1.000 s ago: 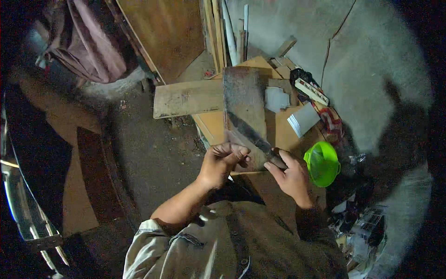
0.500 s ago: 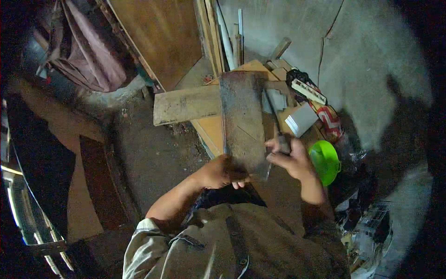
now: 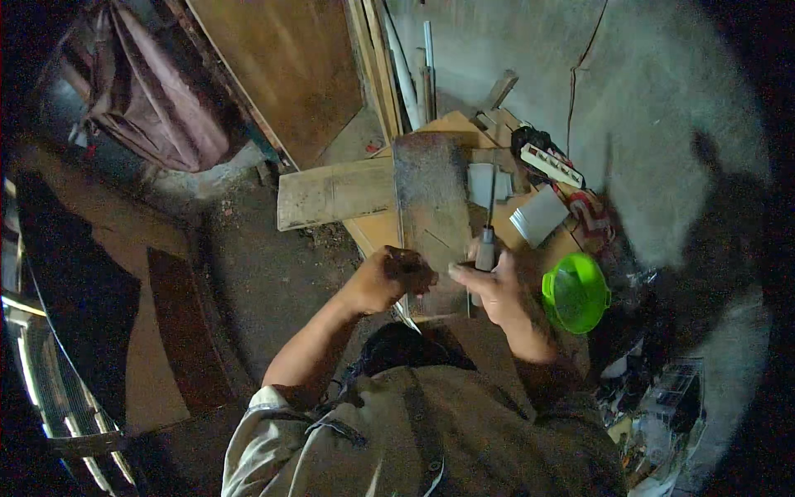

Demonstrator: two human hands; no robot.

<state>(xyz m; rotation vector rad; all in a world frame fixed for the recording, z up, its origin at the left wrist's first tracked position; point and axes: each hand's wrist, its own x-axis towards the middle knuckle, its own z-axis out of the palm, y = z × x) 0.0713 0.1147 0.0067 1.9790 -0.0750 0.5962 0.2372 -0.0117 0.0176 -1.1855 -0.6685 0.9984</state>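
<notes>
Upright in my right hand (image 3: 495, 290) is a long thin tool (image 3: 488, 240) with a grey handle and a dark, narrow shaft; whether it is a file or a screwdriver I cannot tell. My left hand (image 3: 389, 280) is curled over the left edge of a worn wooden board (image 3: 435, 186), fingers bent inward towards the right hand. Just below that hand a thin pale pointed sliver (image 3: 407, 317) shows; its other end is hidden. The board lies lengthwise away from me, across a second, paler plank (image 3: 335, 195).
A bright green plastic bowl (image 3: 577, 294) stands right of my right hand. Beyond it lie a white box (image 3: 540, 217), a white power strip (image 3: 552, 165) and a red-patterned cloth (image 3: 590, 217). Upright wooden strips (image 3: 377, 70) lean by the wall at the back.
My left hand has moved up and slightly left along the board. My right hand has come left and lower, and the tool in it now stands more upright.
</notes>
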